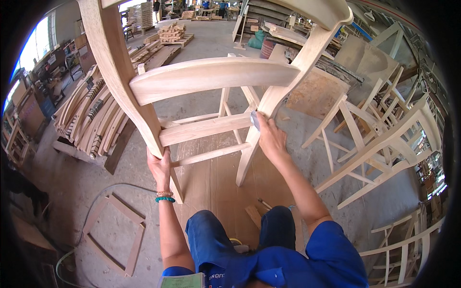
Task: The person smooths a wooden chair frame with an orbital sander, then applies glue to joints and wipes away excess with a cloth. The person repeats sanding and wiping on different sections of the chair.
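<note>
A bare wooden chair frame [216, 77] stands in front of me, with its curved back rail and lower rails facing me. My left hand [160, 167] is wrapped round the chair's left back leg, just below the lowest wide rail. On the other side, my right hand [272, 139] presses a small grey piece of sandpaper [255, 121] against the right back leg, where the lower rail [206, 128] joins it. Part of the sandpaper is hidden under my fingers.
Flat cardboard [206, 180] lies under the chair. Curved wooden parts [98, 115] are stacked on a pallet at left. A four-sided wooden frame [137, 249] and a hose [96, 198] lie on the floor. More chair frames [379, 144] stand at right.
</note>
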Tool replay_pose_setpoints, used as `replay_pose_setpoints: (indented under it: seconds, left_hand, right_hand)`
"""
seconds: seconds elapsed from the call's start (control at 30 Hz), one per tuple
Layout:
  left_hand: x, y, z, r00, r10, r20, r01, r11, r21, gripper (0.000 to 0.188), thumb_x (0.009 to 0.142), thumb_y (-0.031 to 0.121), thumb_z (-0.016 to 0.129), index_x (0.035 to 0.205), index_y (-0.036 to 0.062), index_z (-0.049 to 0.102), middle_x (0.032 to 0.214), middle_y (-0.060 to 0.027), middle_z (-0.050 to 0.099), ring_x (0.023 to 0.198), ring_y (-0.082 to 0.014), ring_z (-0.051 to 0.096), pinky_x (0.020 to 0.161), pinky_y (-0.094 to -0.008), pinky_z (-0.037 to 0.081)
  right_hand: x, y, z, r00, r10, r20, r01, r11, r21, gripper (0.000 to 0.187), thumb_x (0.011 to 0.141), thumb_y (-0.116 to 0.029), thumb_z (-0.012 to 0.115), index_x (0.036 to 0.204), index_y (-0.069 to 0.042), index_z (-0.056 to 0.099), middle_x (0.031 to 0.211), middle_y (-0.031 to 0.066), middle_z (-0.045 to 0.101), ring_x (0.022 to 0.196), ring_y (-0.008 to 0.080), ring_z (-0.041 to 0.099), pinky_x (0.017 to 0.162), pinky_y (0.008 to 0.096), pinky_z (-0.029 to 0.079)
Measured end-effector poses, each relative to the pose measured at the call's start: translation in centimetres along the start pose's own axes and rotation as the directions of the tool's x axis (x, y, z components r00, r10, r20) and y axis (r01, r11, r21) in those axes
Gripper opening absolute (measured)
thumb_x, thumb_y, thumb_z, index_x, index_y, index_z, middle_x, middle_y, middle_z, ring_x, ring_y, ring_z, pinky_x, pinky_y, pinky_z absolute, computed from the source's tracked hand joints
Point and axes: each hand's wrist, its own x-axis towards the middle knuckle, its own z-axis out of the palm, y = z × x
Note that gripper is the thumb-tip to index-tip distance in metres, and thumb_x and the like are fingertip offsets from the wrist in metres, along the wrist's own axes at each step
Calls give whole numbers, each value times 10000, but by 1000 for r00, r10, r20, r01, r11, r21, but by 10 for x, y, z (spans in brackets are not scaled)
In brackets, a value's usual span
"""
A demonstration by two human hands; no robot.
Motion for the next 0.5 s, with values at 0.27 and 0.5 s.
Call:
replay_pose_setpoints:
  seconds: [0.27, 0.5]
  left_hand:
    - [-2, -2, 2, 999, -36, 22, 36, 999, 4, 391, 822, 101, 679, 1184, 22, 555, 1022, -91, 646, 944, -177, 603, 862, -313, 468]
    - [-6, -2, 9, 996, -75, 50, 77, 997, -31, 377, 833, 105, 677, 1181, 23, 555, 957, -75, 632, 838, -151, 590, 779, -301, 487]
  right_hand:
    - [-1, -4, 6, 996, 35, -78, -32, 999, 36, 492, 857, -18, 492, 1334, -136, 467, 1142, 212, 584, 867, 397, 655, 741, 508, 512]
    - [0, 6, 4, 995, 68, -79, -66, 997, 32, 524, 865, -18, 477, 1373, -140, 437, 1177, 223, 567, 859, 399, 658, 708, 499, 525]
